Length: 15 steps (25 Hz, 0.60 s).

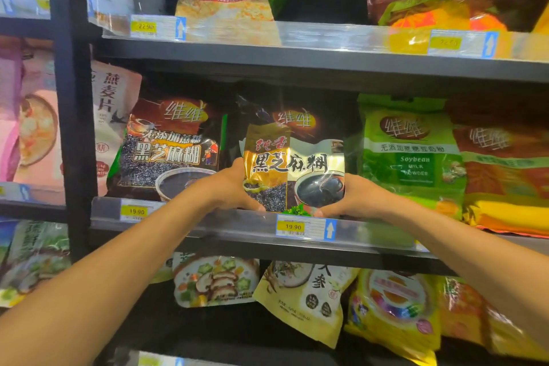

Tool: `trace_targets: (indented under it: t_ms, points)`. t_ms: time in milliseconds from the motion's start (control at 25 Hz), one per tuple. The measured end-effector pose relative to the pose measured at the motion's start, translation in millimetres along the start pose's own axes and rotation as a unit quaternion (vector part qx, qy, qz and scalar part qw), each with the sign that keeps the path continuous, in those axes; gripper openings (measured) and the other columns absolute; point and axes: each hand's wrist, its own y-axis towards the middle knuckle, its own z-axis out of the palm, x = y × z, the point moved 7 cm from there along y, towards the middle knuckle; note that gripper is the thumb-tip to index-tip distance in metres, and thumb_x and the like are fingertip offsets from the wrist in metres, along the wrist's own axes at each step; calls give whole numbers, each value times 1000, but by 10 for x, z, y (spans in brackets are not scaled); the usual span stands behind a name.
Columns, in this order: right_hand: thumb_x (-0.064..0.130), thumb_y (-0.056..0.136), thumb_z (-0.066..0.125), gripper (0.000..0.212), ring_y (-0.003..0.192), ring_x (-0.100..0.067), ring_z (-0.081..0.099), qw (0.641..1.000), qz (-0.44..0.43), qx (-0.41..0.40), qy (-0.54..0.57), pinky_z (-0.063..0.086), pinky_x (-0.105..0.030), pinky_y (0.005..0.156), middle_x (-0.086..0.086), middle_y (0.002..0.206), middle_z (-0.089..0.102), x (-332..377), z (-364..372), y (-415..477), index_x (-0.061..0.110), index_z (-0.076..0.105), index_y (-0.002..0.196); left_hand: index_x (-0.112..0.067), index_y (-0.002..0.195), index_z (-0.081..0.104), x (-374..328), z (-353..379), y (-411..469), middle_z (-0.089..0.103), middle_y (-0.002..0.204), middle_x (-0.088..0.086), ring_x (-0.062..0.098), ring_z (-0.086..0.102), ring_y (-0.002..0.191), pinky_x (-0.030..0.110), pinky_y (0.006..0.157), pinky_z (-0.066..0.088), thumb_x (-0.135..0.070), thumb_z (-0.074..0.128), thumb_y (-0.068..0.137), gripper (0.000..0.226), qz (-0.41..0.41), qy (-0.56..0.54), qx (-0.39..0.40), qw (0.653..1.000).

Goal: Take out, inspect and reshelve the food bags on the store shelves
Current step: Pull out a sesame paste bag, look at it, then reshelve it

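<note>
Bag point(294, 169) "黑芝麻糊" between left hand point(234, 187) and right hand point(359, 196)

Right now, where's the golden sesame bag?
Head view, centre: the golden sesame bag is held by left hand and right hand at the middle shelf, between the brown sesame bag and green soybean bag.
</note>
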Motion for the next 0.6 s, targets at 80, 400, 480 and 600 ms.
trace_targets:
  t_ms: [80,400,480,600]
  points:
    - [61,56,94,59,90,-12,76,1000,6,-11,-5,63,-38,86,11,91,81,-15,9,49,29,77,102,-18,153,20,-19,4,39,50,154,11,34,52,134,49,108,48,-42,93,73,111,-1,-3,-19,1000]
    - [38,66,97,51,65,-17,78,998,69,5,4,62,-27,57,-8,87,81,-116,23,251,18,74,107,-4,143,28,-165,-5,119,56,138,21,38,59,120,41,83,51,-39,88,81,93,-12,42,-55,998]
    - [37,67,97,53,66,-17,79,997,82,10,6,64,-28,60,-9,89,81,-139,32,270,17,73,109,-4,142,29,-169,4,137,57,136,21,38,60,119,39,80,49,-39,88,81,92,-15,45,-55,997]
    - [47,70,93,53,73,-18,80,993,93,46,56,64,-30,66,-9,98,80,-118,34,192,22,73,113,-9,151,22,-106,15,135,49,151,15,35,53,131,42,93,50,-39,90,78,104,-23,-26,-19,999]
